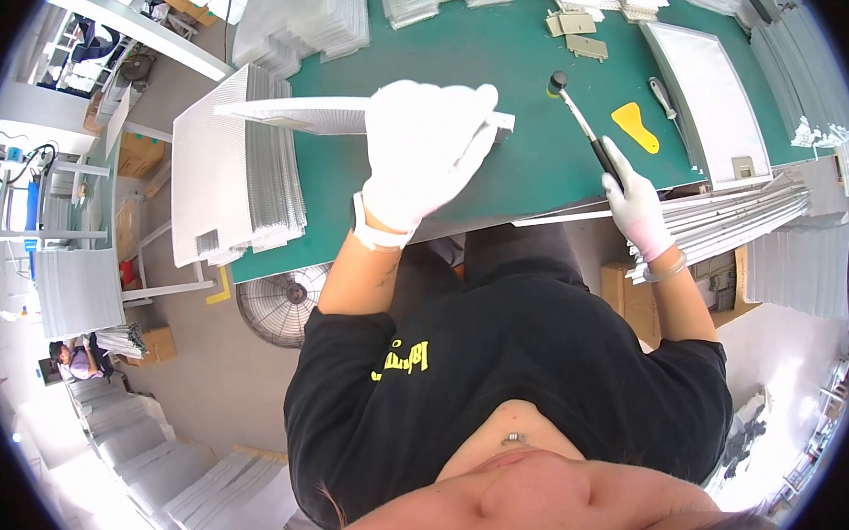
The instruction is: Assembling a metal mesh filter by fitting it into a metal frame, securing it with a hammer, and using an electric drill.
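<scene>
My left hand [419, 150], in a white glove, is closed over a thin white ribbed panel [308, 113] that stands on edge above the green tabletop. Part of the panel is hidden behind the hand; its far end shows just past my fingers. In my right hand [637, 211], also gloved, is the black grip of a small mallet [578, 112]. Its metal shaft slants up and left to a dark round head, which is apart from the panel. A yellow plastic scraper [635, 127] and a putty knife [662, 97] lie to the right of the mallet.
Stacks of ribbed panels [274, 166] stand on the left of the green table [352, 180]. A framed white panel [707, 102] and white strips [744, 219] lie at the right. Small beige parts [587, 46] sit at the back. A floor fan [283, 306] stands below the table's left edge.
</scene>
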The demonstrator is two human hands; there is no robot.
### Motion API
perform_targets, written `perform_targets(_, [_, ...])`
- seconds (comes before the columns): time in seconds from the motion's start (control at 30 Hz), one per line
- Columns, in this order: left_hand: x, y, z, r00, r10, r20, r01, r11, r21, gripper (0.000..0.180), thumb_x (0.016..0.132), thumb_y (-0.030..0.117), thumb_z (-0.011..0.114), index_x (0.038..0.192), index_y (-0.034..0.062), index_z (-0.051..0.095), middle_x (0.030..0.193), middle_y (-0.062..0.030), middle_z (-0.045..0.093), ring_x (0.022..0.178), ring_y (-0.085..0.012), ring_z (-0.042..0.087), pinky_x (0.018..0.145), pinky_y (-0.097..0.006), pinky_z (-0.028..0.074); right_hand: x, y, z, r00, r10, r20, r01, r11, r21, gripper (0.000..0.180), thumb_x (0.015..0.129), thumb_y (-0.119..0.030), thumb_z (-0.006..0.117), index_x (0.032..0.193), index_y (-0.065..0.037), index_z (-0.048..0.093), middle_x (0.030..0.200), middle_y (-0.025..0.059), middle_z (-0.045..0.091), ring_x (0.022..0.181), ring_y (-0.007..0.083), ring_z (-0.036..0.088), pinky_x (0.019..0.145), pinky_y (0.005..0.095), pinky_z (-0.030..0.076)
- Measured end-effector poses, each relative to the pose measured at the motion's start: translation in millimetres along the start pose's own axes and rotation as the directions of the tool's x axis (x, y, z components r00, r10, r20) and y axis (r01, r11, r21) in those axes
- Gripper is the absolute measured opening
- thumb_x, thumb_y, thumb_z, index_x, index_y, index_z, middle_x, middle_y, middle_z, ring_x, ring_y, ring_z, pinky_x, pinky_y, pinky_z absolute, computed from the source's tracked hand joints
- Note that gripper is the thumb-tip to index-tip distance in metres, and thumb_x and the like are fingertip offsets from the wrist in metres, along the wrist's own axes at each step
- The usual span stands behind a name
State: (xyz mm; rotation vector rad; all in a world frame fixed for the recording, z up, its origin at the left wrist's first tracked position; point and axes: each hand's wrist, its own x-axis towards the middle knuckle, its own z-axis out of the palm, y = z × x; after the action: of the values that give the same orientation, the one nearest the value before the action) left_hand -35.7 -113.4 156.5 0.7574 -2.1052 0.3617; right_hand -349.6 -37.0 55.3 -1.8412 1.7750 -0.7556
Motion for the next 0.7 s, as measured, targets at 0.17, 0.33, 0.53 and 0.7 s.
perform_targets(0.17, [-32.2, 28.9, -38.2, 0.949, -0.058, 0.311, 0.036, 0.997, 0.075, 0.027, 0.072, 0.020, 0.083, 0.096, 0.0147, 0.074, 0.091, -0.0008, 0.070, 0.080, -0.0210, 0.065, 0.075, -0.038, 0.049, -10.7, -2.1, 26.0, 0.997, -0.037, 0.061, -0.006, 0.811, 0.585, 0.054, 0.098, -0.005, 0.049, 0.151, -0.002, 0.039, 0.096, 0.0101, 0.067, 0.076, 0.0144, 0.060, 0.076, 0.0290, 0.052])
perform_targets(0.33, [-80.7, 28.7, -51.9, 0.966, -0.037, 0.256, 0.060, 0.995, -0.085, 0.033, 0.065, 0.023, 0.084, 0.095, 0.0203, 0.071, 0.093, 0.0067, 0.069, 0.087, -0.0164, 0.065, 0.084, -0.038, 0.050, -17.6, -11.6, 47.5, 0.975, -0.117, 0.187, -0.050, 0.707, 0.705, 0.047, 0.095, 0.002, 0.042, 0.141, 0.003, 0.042, 0.099, 0.0085, 0.061, 0.072, 0.0076, 0.051, 0.069, 0.0230, 0.047])
perform_targets(0.53, [-124.5, 35.6, -68.1, 0.924, -0.092, 0.371, 0.173, 0.966, -0.193, 0.030, 0.066, 0.021, 0.082, 0.093, 0.0183, 0.070, 0.096, 0.0051, 0.066, 0.092, -0.0168, 0.064, 0.093, -0.041, 0.047, -22.7, -0.2, 70.8, 0.994, -0.036, 0.105, -0.051, 0.694, 0.718, 0.049, 0.093, 0.006, 0.043, 0.142, 0.004, 0.043, 0.098, 0.0072, 0.061, 0.070, 0.0064, 0.050, 0.067, 0.0212, 0.047])
perform_targets(0.7, [-163.6, 41.0, -71.2, 0.874, -0.137, 0.466, 0.266, 0.937, -0.224, 0.025, 0.070, 0.018, 0.079, 0.092, 0.0147, 0.070, 0.098, 0.0028, 0.065, 0.098, -0.0190, 0.063, 0.097, -0.045, 0.046, -3.9, 1.1, 66.7, 0.996, 0.030, 0.089, -0.078, 0.797, 0.599, 0.052, 0.095, 0.003, 0.048, 0.147, 0.004, 0.042, 0.100, 0.0056, 0.062, 0.076, 0.0084, 0.056, 0.072, 0.0231, 0.050])
